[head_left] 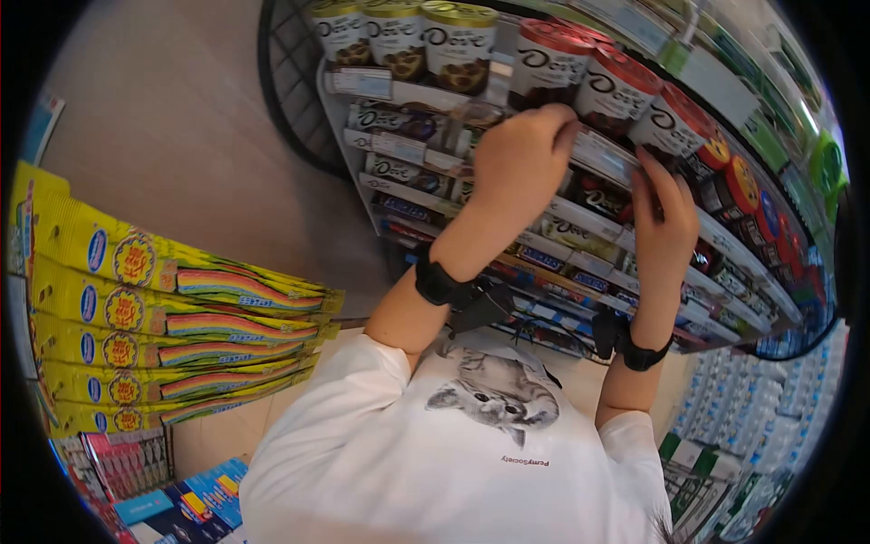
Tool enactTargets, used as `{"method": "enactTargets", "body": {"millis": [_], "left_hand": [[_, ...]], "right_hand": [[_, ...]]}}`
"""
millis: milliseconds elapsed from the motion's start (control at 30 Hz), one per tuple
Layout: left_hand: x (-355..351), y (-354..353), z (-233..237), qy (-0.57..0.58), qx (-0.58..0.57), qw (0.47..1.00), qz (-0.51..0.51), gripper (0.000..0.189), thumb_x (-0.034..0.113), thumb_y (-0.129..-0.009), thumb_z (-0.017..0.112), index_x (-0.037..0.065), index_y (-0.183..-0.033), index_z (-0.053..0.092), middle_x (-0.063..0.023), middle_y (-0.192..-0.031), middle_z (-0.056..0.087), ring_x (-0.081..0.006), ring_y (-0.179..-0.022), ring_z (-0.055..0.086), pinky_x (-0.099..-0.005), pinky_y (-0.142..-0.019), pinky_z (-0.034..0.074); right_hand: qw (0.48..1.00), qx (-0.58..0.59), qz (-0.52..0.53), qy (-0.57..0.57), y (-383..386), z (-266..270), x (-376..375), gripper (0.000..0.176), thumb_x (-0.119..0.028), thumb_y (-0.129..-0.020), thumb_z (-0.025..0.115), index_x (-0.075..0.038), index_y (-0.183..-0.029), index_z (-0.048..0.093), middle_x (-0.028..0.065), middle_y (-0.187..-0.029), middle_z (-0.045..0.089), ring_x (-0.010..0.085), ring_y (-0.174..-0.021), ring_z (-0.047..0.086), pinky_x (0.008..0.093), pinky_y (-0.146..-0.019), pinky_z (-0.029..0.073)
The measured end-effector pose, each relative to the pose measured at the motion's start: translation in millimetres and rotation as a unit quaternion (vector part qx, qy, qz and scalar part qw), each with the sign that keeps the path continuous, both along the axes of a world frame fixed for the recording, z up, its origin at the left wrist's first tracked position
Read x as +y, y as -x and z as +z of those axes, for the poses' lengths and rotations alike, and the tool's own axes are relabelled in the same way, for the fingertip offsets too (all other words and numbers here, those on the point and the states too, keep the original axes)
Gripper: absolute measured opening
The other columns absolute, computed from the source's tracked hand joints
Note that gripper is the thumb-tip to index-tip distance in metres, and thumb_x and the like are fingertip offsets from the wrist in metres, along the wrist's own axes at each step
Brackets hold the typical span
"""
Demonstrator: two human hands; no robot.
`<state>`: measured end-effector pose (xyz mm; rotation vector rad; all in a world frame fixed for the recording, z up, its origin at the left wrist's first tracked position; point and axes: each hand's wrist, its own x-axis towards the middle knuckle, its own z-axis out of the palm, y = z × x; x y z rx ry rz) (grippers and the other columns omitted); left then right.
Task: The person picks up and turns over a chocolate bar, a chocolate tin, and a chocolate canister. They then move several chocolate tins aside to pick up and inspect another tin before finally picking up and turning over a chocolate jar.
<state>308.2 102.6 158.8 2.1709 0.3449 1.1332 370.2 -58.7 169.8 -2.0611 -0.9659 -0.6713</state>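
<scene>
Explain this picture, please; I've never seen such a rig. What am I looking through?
No machine here, just a bare-handed person. The camera sits on that person's head, looking forward and down, so the white shirt is the wearer's. Dove tubs with red lids stand on a shop shelf, gold-lidded tubs to their left. The left hand is at the front of the red-lidded row; the right hand is by one tub's base. Whether either grips anything, I cannot tell.

From a distance I view smooth tubs (619, 93) with glossy red lids (625, 70), shiny, creased plastic packets (68, 299), a matt cloth shirt (362, 453), dull black wristbands (437, 283) and clear plastic bottles (736, 408).
</scene>
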Motion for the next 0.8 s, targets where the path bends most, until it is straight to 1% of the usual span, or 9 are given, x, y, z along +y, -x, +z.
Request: {"method": "enactTargets", "body": {"millis": [67,133,167,267,300,367,567,667,800], "left_hand": [[-1,0,0,-0.004,-0.004,1.000,-0.003,0.018,0.022,-0.085,0.059,0.007,-0.091,0.067,-0.0150,-0.080,0.065,-0.0347,-0.071,0.062,-0.0403,-0.062,0.048],[-1,2,1,-0.004,-0.001,1.000,0.006,0.017,0.022,-0.085,0.059,0.007,-0.090,0.067,-0.0148,-0.079,0.065,-0.0346,-0.072,0.062,-0.0404,-0.062,0.048],[-2,2,1,-0.003,0.003,1.000,0.004,0.017,0.021,-0.085,0.059,0.007,-0.090,0.067,-0.0147,-0.079,0.065,-0.0345,-0.072,0.061,-0.0405,-0.062,0.048],[-1,2,0,0.003,0.008,1.000,0.000,0.014,0.019,-0.084,0.059,0.007,-0.089,0.066,-0.0142,-0.080,0.064,-0.0338,-0.074,0.061,-0.0405,-0.062,0.048],[-1,2,0,0.003,0.009,1.000,-0.007,0.014,0.018,-0.084,0.059,0.007,-0.088,0.065,-0.0139,-0.080,0.064,-0.0335,-0.074,0.061,-0.0405,-0.062,0.048],[-1,2,-1,-0.011,0.009,1.000,0.001,0.013,0.018,-0.084,0.059,0.007,-0.087,0.065,-0.0129,-0.080,0.064,-0.0330,-0.075,0.061,-0.0404,-0.062,0.048],[-2,1,0,-0.007,0.024,1.000,0.001,0.013,0.018,-0.084,0.059,0.007,-0.088,0.065,-0.0126,-0.080,0.064,-0.0332,-0.074,0.061,-0.0407,-0.062,0.048],[-4,3,2,-0.004,0.006,1.000,0.000,0.013,0.018,-0.084,0.059,0.007,-0.088,0.065,-0.0134,-0.080,0.064,-0.0338,-0.073,0.061,-0.0409,-0.062,0.048],[-5,4,7,0.004,0.020,1.000,0.006,0.015,0.020,-0.084,0.060,0.007,-0.089,0.066,-0.0146,-0.079,0.064,-0.0343,-0.072,0.061,-0.0406,-0.062,0.048]], "right_hand": [[1.000,-0.012,0.010,-0.011,-3,-3,3,0.022,-0.009,-0.083,0.064,-0.011,-0.104,0.066,0.0124,-0.081,0.059,0.0262,-0.070,0.058,0.0315,-0.064,0.047],[1.000,-0.010,0.001,-0.024,-4,-4,6,0.016,-0.007,-0.083,0.064,-0.009,-0.099,0.066,0.0124,-0.085,0.062,0.0259,-0.072,0.060,0.0322,-0.065,0.047],[1.000,-0.011,0.010,-0.025,-3,-3,8,0.016,-0.007,-0.083,0.064,-0.009,-0.099,0.066,0.0124,-0.085,0.062,0.0259,-0.072,0.060,0.0322,-0.065,0.047],[1.000,0.006,-0.008,-0.013,-2,1,11,0.010,-0.006,-0.084,0.062,-0.006,-0.094,0.064,0.0117,-0.085,0.062,0.0274,-0.073,0.060,0.0332,-0.065,0.047],[1.000,0.006,-0.004,-0.013,-4,1,12,0.010,-0.006,-0.084,0.062,-0.006,-0.094,0.064,0.0117,-0.085,0.062,0.0274,-0.073,0.060,0.0332,-0.065,0.047],[0.999,-0.044,-0.015,0.004,-7,1,14,0.009,-0.006,-0.085,0.060,-0.006,-0.094,0.063,0.0115,-0.086,0.062,0.0287,-0.074,0.060,0.0336,-0.066,0.047],[0.999,-0.036,-0.008,-0.001,-8,1,13,0.009,-0.007,-0.086,0.060,-0.005,-0.094,0.062,0.0115,-0.085,0.061,0.0302,-0.075,0.059,0.0339,-0.066,0.047],[0.999,-0.033,-0.010,0.001,-8,2,13,0.009,-0.007,-0.085,0.060,-0.006,-0.094,0.062,0.0115,-0.085,0.061,0.0305,-0.074,0.059,0.0341,-0.065,0.046],[0.999,-0.046,-0.009,-0.003,-8,3,12,0.008,-0.006,-0.084,0.060,-0.007,-0.092,0.062,0.0115,-0.083,0.061,0.0312,-0.072,0.059,0.0349,-0.063,0.046]]}}
